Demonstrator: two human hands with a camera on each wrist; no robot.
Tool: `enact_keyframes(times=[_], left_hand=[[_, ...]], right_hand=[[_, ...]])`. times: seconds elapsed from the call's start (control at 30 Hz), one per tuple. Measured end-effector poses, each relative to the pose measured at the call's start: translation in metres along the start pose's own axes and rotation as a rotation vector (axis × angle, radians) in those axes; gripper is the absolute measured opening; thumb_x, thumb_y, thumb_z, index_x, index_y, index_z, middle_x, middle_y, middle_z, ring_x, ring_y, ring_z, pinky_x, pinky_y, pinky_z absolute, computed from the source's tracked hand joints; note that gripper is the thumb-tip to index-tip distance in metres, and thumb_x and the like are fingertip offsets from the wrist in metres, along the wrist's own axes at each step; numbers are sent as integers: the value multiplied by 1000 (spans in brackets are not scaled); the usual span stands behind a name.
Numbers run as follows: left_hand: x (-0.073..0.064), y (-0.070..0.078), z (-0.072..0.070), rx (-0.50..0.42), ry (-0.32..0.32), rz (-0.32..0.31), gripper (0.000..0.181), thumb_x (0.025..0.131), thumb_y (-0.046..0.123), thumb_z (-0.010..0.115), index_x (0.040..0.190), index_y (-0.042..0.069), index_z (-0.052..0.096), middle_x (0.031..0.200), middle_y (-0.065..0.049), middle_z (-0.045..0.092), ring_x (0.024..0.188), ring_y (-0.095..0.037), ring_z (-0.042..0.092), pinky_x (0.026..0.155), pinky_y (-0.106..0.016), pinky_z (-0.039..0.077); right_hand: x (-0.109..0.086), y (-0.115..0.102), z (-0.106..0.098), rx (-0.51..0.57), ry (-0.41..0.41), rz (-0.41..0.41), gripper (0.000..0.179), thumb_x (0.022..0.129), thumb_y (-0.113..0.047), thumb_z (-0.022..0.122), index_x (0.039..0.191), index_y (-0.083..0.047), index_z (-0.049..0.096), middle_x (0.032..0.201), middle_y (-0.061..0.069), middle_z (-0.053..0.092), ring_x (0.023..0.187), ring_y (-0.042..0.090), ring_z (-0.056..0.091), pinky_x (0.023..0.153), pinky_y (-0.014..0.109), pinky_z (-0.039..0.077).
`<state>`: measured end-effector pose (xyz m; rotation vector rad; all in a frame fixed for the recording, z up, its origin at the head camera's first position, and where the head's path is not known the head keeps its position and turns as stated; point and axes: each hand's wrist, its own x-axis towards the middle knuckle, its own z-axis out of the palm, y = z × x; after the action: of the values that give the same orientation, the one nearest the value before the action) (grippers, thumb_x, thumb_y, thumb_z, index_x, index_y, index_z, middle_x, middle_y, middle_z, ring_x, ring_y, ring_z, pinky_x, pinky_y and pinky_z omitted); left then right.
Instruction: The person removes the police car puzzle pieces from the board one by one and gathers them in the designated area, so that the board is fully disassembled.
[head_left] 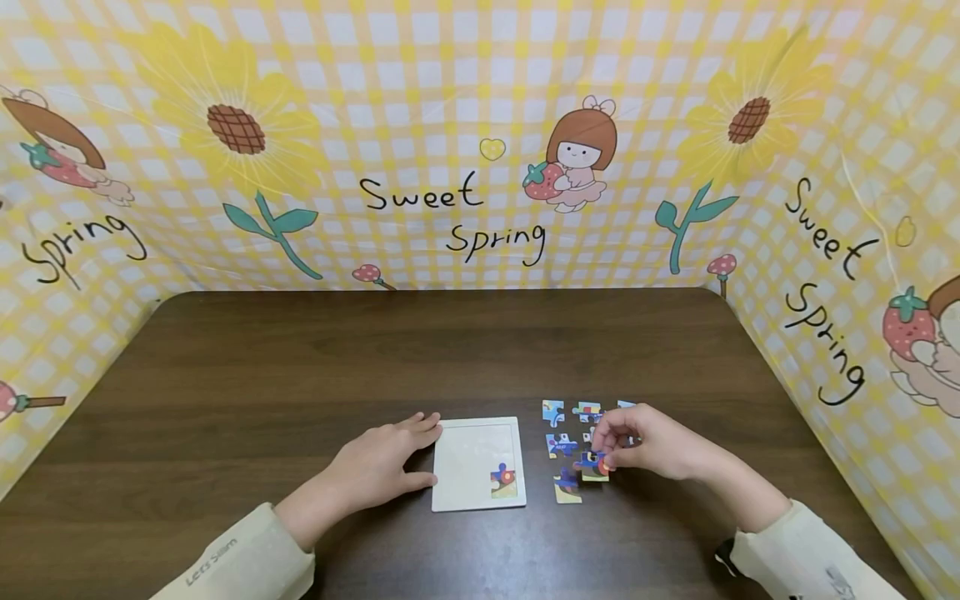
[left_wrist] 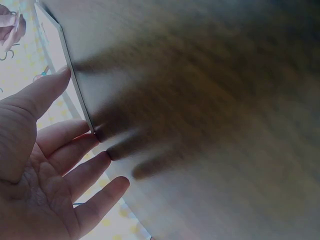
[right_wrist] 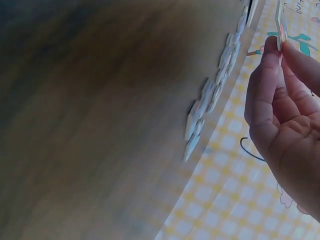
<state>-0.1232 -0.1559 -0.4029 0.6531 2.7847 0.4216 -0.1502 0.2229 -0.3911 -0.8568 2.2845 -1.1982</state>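
A white square puzzle frame (head_left: 465, 450) lies on the table, with one jigsaw piece (head_left: 503, 483) set in its lower right corner. My left hand (head_left: 378, 462) rests at the frame's left edge, fingers extended. In the left wrist view, the thumb (left_wrist: 52, 90) touches that edge. My right hand (head_left: 648, 442) pinches a jigsaw piece (head_left: 596, 468) between thumb and fingers. The right wrist view shows this held piece (right_wrist: 280, 25) edge-on, above the table. Loose pieces, such as a blue one (head_left: 553, 412), lie around and partly behind the right hand.
The brown wooden table (head_left: 420, 350) extends behind and to both sides of the frame. A yellow checked cloth (head_left: 420, 108) printed with sunflowers stands around its back and sides. A loose piece (head_left: 567, 490) lies nearest the front, right of the frame.
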Motion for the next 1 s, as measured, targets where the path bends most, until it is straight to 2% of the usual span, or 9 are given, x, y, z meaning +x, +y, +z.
enact_keyframes(times=[0.3, 0.53, 0.73, 1.0], left_hand=[[-1, 0, 1, -5, -3, -15, 66, 86, 36, 77, 143, 9, 54, 153, -9, 48, 142, -31, 45, 105, -60, 43], [-1, -2, 2, 0, 1, -2, 66, 87, 35, 76, 143, 8, 54, 152, -9, 48, 142, -31, 45, 105, -58, 44], [0, -2, 3, 0, 3, 0, 66, 86, 35, 77, 143, 8, 54, 153, -9, 48, 142, -31, 45, 106, -58, 44], [0, -2, 2, 2, 3, 14, 66, 87, 35, 76, 143, 7, 54, 152, -11, 49, 142, -32, 45, 106, -56, 44]], right_hand=[[-9, 10, 0, 36, -49, 23, 6, 88, 1, 69, 92, -2, 66, 82, 5, 65, 76, 4, 56, 67, 23, 51], [-10, 13, 3, 31, -65, 51, 6, 88, 2, 69, 91, -2, 66, 79, 4, 63, 73, 4, 54, 66, 22, 50], [-10, 12, 4, -10, -70, 68, 7, 88, 2, 69, 91, -3, 66, 78, 2, 64, 72, 3, 55, 65, 22, 50], [-10, 8, -2, -108, -14, 72, 7, 89, 1, 69, 93, -4, 66, 79, -2, 64, 72, 1, 55, 66, 21, 50]])
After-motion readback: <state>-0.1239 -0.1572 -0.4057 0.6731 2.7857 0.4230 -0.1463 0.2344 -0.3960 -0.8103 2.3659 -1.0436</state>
